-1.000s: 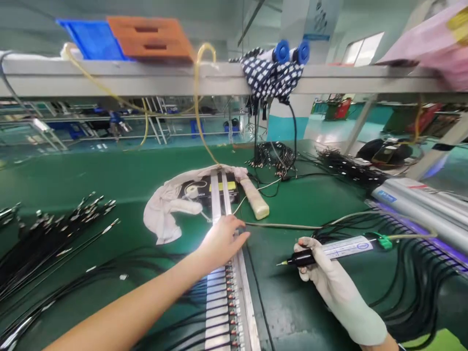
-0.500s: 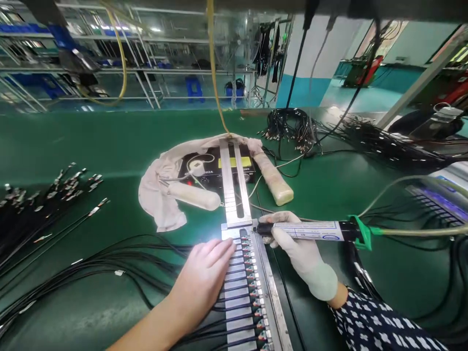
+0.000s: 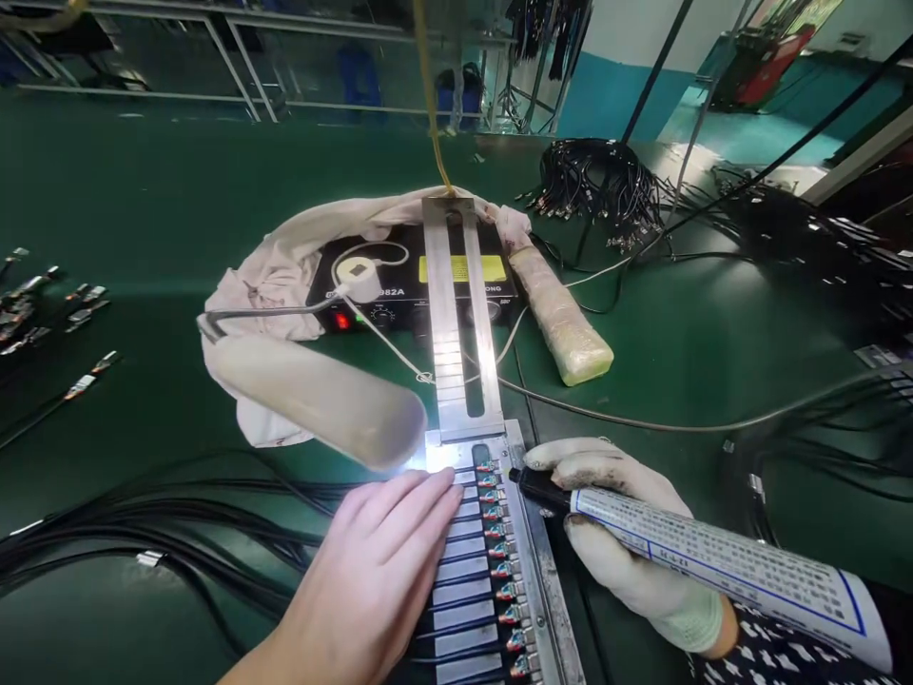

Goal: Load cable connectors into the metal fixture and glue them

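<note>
My bare left hand [image 3: 389,561] lies flat, its fingers together over the top left of a metal fixture [image 3: 546,571]. Black cables with small connectors [image 3: 508,590] sit in a row of slots along it. In my gloved right hand [image 3: 628,533] is a labelled dispensing tube [image 3: 713,561], its black tip close to the uppermost connectors. A slotted metal bar [image 3: 443,314] extends from the fixture's far end, over a black control box [image 3: 399,285]. A lamp with a pale cylindrical cover [image 3: 320,400] shines beside my left fingertips.
A wrapped handle [image 3: 563,319] and pinkish cloth [image 3: 275,285] surround the box. Black cable bundles [image 3: 178,523] run in from the left, and a coiled bundle [image 3: 599,185] lies at the back right. A yellow hose [image 3: 428,95] hangs above the box.
The view has moved closer and lower. My right hand has tilted the tube, its rear now toward the lower right. My left hand remains on the fixture.
</note>
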`<state>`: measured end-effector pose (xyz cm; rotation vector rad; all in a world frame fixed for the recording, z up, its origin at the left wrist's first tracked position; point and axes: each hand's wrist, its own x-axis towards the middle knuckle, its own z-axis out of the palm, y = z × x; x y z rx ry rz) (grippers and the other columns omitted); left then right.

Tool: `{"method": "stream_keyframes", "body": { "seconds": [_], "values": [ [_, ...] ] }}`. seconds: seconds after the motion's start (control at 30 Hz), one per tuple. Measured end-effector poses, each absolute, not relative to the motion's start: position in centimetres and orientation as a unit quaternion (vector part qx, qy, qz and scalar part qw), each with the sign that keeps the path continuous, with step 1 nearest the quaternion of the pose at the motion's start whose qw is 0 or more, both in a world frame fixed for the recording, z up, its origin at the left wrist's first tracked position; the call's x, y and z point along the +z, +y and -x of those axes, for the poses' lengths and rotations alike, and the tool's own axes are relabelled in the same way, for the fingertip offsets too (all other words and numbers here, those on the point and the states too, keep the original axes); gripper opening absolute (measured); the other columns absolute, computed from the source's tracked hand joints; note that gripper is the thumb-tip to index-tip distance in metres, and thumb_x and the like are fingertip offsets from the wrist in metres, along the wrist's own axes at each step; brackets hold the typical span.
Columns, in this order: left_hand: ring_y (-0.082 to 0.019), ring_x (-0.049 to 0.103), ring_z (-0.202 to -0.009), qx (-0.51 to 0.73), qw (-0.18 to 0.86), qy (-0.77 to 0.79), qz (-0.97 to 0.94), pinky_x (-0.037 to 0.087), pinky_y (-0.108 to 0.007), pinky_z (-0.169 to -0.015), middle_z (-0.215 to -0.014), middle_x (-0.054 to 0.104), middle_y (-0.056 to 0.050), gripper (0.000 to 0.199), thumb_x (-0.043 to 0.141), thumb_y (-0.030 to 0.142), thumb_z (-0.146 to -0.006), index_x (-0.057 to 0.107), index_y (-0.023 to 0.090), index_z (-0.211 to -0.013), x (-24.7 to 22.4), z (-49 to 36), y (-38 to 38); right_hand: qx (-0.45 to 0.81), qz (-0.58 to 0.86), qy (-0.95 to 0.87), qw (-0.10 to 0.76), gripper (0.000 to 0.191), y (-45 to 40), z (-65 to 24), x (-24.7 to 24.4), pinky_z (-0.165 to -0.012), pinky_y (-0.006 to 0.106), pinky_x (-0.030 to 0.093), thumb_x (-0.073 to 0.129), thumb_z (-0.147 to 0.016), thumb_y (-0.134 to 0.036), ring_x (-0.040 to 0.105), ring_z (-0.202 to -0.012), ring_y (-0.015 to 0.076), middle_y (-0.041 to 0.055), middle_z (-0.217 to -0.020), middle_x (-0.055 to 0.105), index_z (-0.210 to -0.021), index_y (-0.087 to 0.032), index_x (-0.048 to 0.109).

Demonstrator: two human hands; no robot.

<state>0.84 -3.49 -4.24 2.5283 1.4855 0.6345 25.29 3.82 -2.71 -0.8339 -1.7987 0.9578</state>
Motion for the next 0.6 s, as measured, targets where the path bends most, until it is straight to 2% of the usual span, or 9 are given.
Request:
{"method": "stream_keyframes", "body": {
  "seconds": [0.2,0.6],
  "values": [
    [-0.024,0.048,-0.127,0.211,0.069,0.493,-0.841,0.043,-0.038,-0.099,-0.140,0.058,-0.007,0.047,0.045,0.013,-0.096,0.047,0.020,-0.142,-4.19,-0.71,-3.51,0.377,0.335,-0.743,0.439,0.030,3.98,-25.03,-2.52,-0.086,0.036,0.057,0.064,-0.074,-0.009,0.068,-0.096,0.0226,0.0056,-0.106,0.071,-0.099,-0.023,0.063],
    [-0.024,0.046,-0.130,0.207,0.082,0.493,-0.841,0.043,-0.037,-0.100,-0.142,0.056,-0.006,0.048,0.048,0.012,-0.094,0.048,0.019,-0.141,-4.11,-0.66,-3.48,0.372,0.350,-0.734,0.447,0.027,4.06,-24.69,-2.42,-0.084,0.038,0.058,0.062,-0.072,-0.008,0.069,-0.094,0.0232,0.0057,-0.101,0.072,-0.095,-0.023,0.064]
  ]
}}
